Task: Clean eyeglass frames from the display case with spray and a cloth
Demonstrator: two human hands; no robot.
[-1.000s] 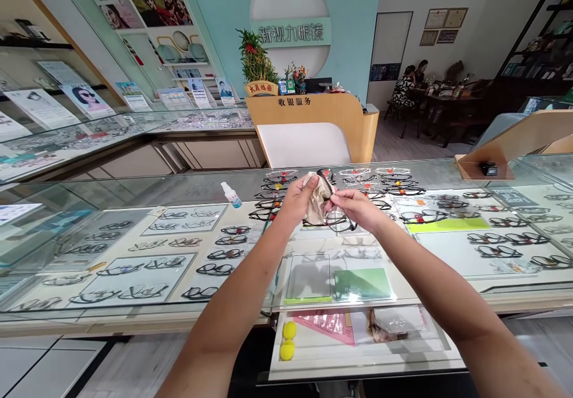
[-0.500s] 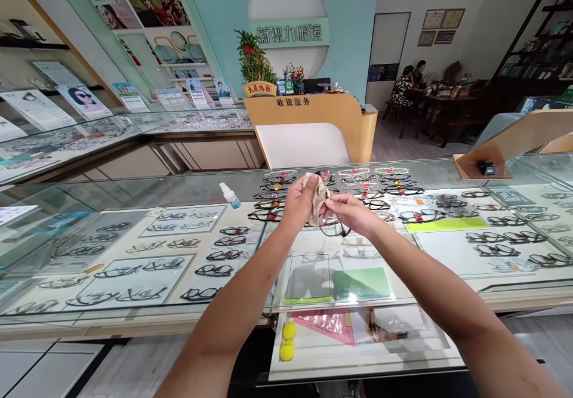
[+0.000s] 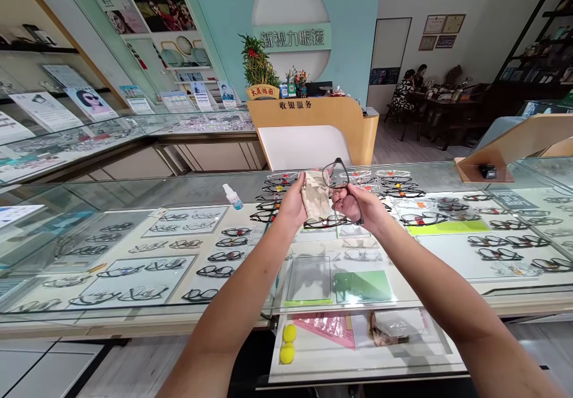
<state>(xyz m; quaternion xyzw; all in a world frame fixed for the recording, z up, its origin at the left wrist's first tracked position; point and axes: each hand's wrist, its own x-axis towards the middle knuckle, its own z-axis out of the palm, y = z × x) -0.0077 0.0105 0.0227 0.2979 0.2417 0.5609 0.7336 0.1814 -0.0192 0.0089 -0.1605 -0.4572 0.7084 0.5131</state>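
A beige cleaning cloth (image 3: 316, 195) hangs from my left hand (image 3: 294, 203), whose fingers are closed on its left side. My right hand (image 3: 362, 204) grips a dark-framed pair of eyeglasses (image 3: 339, 171) near the middle, with one lens up and the other lower down in front of the fingers. The glasses are just right of the cloth, and both are above the glass display counter (image 3: 308, 293). Several spectacle frames in rows lie beneath the hands. Left of my left hand, a small white spray bottle (image 3: 233, 197) with a blue label stands on the counter.
An open drawer (image 3: 322, 365) below the counter holds two yellow balls (image 3: 288, 343), a pink paper and plastic-wrapped items. Farther back is a wooden cashier desk (image 3: 369, 132). A wooden stand (image 3: 486, 170) sits on the counter at right. Two people sit at a far table.
My right hand has turned the glasses upright and drawn them out of the cloth to the right. The cloth, crumpled around the glasses before, now hangs spread out from my left hand.
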